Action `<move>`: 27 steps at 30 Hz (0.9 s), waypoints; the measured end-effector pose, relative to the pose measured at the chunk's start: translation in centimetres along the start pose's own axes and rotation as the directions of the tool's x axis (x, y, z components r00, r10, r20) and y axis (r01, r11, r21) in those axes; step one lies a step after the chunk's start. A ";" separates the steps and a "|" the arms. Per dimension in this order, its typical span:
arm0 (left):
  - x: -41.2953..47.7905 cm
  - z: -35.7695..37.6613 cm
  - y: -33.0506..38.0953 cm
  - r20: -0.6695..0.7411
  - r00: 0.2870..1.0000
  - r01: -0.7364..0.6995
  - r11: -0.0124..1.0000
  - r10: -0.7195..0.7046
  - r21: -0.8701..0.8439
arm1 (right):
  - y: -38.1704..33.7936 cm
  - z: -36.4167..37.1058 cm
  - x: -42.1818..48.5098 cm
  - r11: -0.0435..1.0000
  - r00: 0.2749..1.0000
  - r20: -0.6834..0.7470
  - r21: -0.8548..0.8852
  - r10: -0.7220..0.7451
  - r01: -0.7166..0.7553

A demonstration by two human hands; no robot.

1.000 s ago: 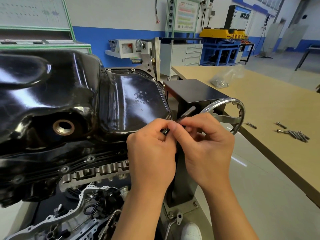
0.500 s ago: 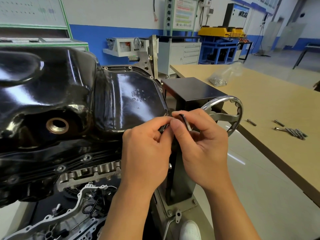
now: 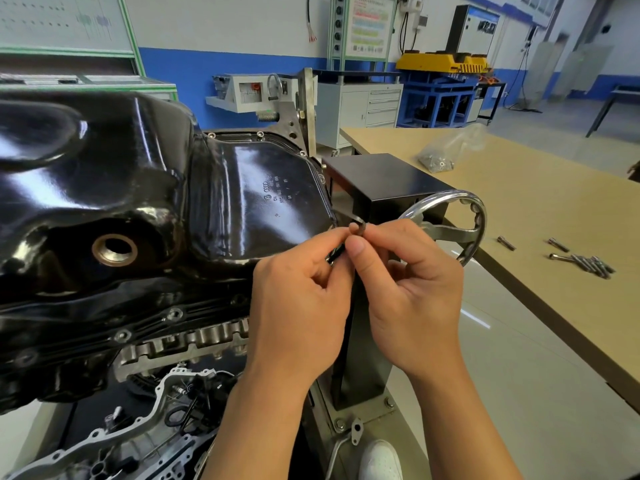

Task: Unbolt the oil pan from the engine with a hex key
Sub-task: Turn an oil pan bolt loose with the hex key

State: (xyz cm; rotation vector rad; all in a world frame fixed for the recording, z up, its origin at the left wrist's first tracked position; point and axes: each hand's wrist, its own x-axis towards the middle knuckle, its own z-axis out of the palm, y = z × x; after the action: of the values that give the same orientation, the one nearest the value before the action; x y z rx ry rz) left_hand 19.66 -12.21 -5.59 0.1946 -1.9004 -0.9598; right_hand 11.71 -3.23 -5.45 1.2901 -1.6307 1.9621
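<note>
The left hand (image 3: 298,306) and right hand (image 3: 412,296) are both pinching the hex key (image 3: 359,226) at centre frame, by the right edge of the oil pan (image 3: 256,202), which is filling the left. Removed bolts (image 3: 585,262) are lying on the table (image 3: 519,202) at right. Flange bolts (image 3: 175,314) are sitting in place lower left, so I'd judge it partway done.

Bare left hand (image 3: 298,306), bare right hand (image 3: 415,299), white shoe (image 3: 381,459) below.

The hex key (image 3: 357,222) is mostly hidden, the oil pan (image 3: 145,188) cropped left.
</note>
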 end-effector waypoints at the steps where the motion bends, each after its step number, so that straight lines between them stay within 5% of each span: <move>1: 0.1 0.0 0.0 -0.003 1.000 -0.008 1.000 0.008 0.008 | 0.0 0.0 0.0 1.000 1.000 0.014 -0.004 -0.003 0.003; 12: -0.1 0.1 -0.1 -0.051 0.998 0.041 0.999 -0.039 0.024 | -0.2 0.1 -0.1 1.000 0.996 -0.089 -0.013 -0.014 0.013; 27: 0.1 0.0 -0.1 -0.032 0.999 0.036 0.999 -0.037 -0.009 | 0.3 0.2 -0.3 1.000 1.000 0.018 0.023 -0.013 0.013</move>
State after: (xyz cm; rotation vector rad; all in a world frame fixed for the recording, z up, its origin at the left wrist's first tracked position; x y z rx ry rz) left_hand 19.55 -12.28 -5.56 0.2392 -1.8684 -0.9836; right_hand 11.70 -3.39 -5.85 1.3271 -1.6084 1.9726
